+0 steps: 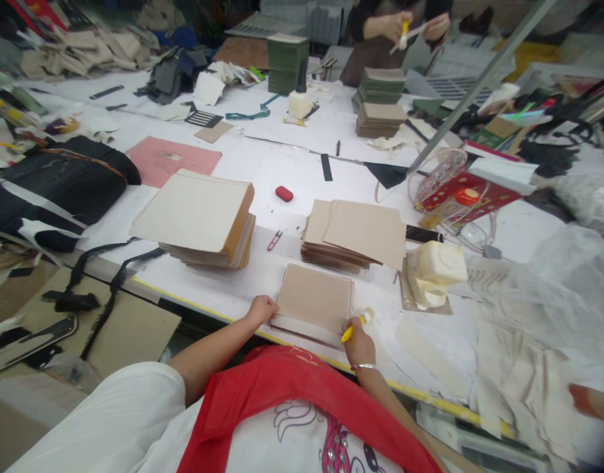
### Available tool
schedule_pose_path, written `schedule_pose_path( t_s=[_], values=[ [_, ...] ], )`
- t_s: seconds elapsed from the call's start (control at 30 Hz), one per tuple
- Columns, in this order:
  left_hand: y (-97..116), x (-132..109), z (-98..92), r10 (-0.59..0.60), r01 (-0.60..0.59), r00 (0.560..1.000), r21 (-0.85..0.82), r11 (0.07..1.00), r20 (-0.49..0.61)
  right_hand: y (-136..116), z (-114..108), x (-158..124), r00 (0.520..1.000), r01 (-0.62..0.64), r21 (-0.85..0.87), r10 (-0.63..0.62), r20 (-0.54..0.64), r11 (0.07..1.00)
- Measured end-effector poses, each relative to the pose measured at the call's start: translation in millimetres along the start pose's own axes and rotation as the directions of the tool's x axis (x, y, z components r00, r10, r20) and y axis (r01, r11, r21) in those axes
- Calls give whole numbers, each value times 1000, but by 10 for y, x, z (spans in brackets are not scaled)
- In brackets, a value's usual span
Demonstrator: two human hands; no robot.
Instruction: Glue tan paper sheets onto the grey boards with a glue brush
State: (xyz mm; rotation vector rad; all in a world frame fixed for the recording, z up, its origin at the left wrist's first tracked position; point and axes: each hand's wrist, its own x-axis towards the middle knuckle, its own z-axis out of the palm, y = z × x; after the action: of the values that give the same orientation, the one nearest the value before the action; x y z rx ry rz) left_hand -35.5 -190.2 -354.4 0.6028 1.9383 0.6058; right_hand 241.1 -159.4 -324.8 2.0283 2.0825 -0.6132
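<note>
A small stack of tan boards [313, 297] lies at the table's front edge, between my two hands. My left hand [262, 309] is closed at the stack's left edge, its fingers pinched on the board's side. My right hand [359, 345] wraps round a yellow-handled glue brush [349, 330] and rests near the stack's front right corner. White glue coats the brush head, which points away to the right. Beyond the boards sits a pile of tan boards [363, 230]. A cream glue container [436, 266] stands to the right on a scrap of board.
A tall stack of pale boards [196, 210] stands left, near thread snips [275, 240] and a red case [284, 193]. Fabric pieces [523, 374] and clear plastic [578, 282] lie right. A slanted metal pole [479, 89] crosses the back right. A co-worker's hands [393, 26] hold a brush opposite.
</note>
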Motion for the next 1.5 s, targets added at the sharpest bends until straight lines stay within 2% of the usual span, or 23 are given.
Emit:
schedule_pose_path(
  t_s=[0.4, 0.7, 0.9, 1.17, 1.5],
  values=[
    [-2, -51, 5, 77, -77, 997, 32, 996, -4, 21, 34, -9, 999, -8, 53, 10, -37, 999],
    [-70, -10, 6, 131, -133, 991, 95, 987, 22, 13, -19, -34, 999, -30, 34, 31, -14, 999],
    [-24, -71, -5, 136, -134, 991, 139, 981, -8, 16, -2, -28, 1000, -21, 16, 21, -6, 1000],
    [-22, -76, 33, 106, -104, 994, 107, 989, -14, -7, -22, -34, 998, -60, 17, 59, 11, 998],
    [-53, -2, -10, 140, -125, 989, 228, 965, -51, -38, -24, -6, 999, -51, -15, 51, 7, 999]
  ],
)
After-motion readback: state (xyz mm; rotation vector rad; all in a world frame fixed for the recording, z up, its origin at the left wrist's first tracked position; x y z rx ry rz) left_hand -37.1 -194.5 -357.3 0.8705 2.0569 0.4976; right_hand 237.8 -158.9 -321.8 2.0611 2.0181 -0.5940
